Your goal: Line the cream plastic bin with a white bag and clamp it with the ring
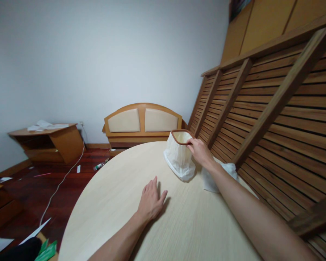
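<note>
A small trash bin (179, 156) with a brown rim stands on the pale round table (105, 188). A thin white plastic bag lines it and hangs down over its outside, hiding the wall. My right hand (200, 150) pinches the near right part of the rim between thumb and fingers. Under my right forearm lies another piece of crumpled white plastic (209, 181), partly covered by the arm. My left hand (151, 200) rests low over the table in front of the bin, fingers stretched, thumb apart, holding nothing.
A large slatted wooden frame (274, 119) leans along the right side, close to the table's edge. Behind the table stands a padded headboard (143, 121). At left are a low wooden cabinet (66, 143), a cable (60, 184) and scattered papers on the dark red floor.
</note>
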Available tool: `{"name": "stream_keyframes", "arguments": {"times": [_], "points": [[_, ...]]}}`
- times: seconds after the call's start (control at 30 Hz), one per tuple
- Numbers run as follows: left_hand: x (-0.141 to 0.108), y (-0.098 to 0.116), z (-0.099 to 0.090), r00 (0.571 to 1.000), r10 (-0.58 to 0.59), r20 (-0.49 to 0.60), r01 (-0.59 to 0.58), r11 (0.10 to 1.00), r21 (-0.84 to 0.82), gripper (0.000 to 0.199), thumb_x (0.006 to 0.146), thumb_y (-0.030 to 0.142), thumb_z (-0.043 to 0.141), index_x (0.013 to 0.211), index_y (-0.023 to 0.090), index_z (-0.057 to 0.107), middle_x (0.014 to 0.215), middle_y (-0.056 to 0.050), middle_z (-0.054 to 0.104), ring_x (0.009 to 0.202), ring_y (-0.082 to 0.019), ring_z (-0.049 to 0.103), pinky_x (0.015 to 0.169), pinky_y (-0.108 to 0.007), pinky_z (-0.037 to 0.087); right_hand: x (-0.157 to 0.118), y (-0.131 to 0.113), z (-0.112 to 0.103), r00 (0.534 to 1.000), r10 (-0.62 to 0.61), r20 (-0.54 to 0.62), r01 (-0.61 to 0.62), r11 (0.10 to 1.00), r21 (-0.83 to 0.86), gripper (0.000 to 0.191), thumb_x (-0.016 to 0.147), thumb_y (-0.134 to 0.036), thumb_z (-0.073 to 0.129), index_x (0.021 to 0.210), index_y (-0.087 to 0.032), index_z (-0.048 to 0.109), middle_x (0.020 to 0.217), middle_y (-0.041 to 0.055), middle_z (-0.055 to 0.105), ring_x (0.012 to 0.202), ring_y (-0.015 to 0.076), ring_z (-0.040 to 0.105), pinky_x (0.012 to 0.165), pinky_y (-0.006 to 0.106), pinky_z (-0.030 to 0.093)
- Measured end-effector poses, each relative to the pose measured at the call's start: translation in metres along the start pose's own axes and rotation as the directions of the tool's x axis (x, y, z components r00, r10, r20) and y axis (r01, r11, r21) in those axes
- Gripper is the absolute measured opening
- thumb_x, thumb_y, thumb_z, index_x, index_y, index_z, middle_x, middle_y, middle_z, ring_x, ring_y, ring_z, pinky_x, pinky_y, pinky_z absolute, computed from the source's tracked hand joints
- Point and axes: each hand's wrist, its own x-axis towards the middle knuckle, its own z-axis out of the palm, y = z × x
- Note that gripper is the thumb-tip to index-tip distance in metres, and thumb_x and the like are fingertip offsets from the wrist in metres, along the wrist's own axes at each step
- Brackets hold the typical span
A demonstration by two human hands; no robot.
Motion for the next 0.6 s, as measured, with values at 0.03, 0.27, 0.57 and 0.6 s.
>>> {"name": "stream_keyframes", "arguments": {"times": [0.03,0.27,0.57,0.6], "points": [[0.0,0.0,0.0,1.0,0.0,0.003,0.0,1.0,0.002,0.076,0.097,0.053,0.037,0.154,0.003,0.028,0.155,-0.024,0.041,0.145,-0.035,0.039,0.118,-0.05,0.028,0.004,0.009,0.002,1.0,0.005,-0.007,-0.005,1.0,-0.011,0.016,0.094,-0.017,0.056,0.104,-0.018,0.068,0.105,0.0103,0.072,0.101,0.0253,0.062,0.091,0.036,0.046],[-0.001,0.0,-0.001,1.0,-0.004,0.016,0.003,1.0,0.01,0.073,0.097,0.054,0.036,0.151,0.006,0.035,0.155,-0.022,0.043,0.145,-0.036,0.037,0.118,-0.052,0.028,0.006,0.063,0.016,1.0,0.013,-0.017,-0.015,0.997,-0.082,0.017,0.094,-0.017,0.054,0.104,-0.017,0.068,0.106,0.0112,0.071,0.102,0.0255,0.062,0.092,0.036,0.046],[-0.002,0.003,-0.003,0.999,0.022,0.037,-0.024,0.997,0.072,0.057,0.096,0.051,0.04,0.137,0.015,0.055,0.152,-0.017,0.047,0.146,-0.035,0.036,0.119,-0.052,0.027,-0.007,0.101,0.02,0.999,0.047,-0.001,-0.047,0.988,-0.147,0.017,0.093,-0.016,0.054,0.101,-0.016,0.069,0.103,0.0125,0.071,0.099,0.0252,0.062,0.09,0.036,0.046],[-0.002,0.003,-0.003,0.999,0.022,0.036,-0.025,0.997,0.079,0.056,0.096,0.051,0.04,0.136,0.016,0.056,0.152,-0.017,0.047,0.146,-0.035,0.036,0.119,-0.052,0.027,-0.007,0.104,0.019,0.999,0.053,0.0,-0.052,0.987,-0.152,0.016,0.093,-0.016,0.054,0.101,-0.017,0.069,0.102,0.0122,0.071,0.098,0.0252,0.062,0.09,0.036,0.046]]}}
